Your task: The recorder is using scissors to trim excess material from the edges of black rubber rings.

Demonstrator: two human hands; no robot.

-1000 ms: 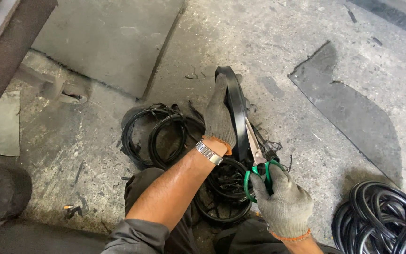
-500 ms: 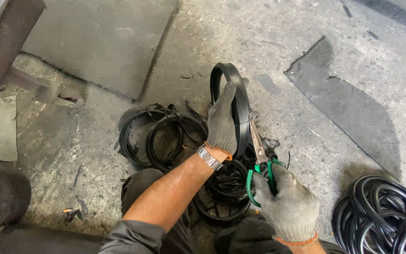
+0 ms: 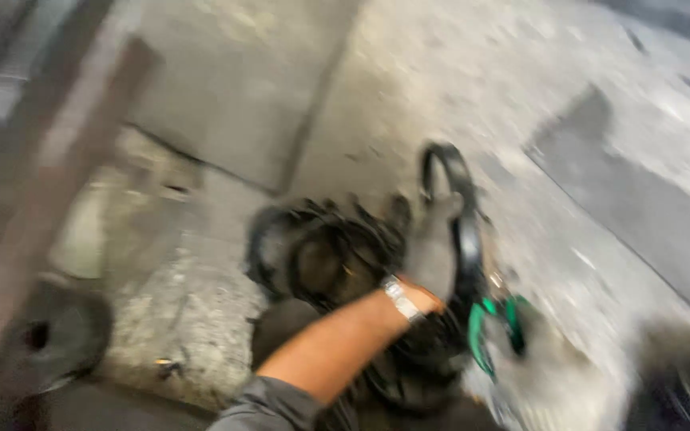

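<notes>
My gloved left hand [image 3: 433, 247] grips an upright black rubber ring [image 3: 458, 207] above the pile of rings [image 3: 321, 255] on the concrete floor [image 3: 457, 72]. My right hand [image 3: 545, 359], blurred, is closed through green-handled scissors [image 3: 495, 327] just beside it.

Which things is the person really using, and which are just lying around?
In use:
- left hand in a grey glove, holding the black rubber loop
- right hand, blurred, on the green-handled scissors

Lying about:
- pile of black rings on the concrete floor
- dark round thing, bottom left
</notes>
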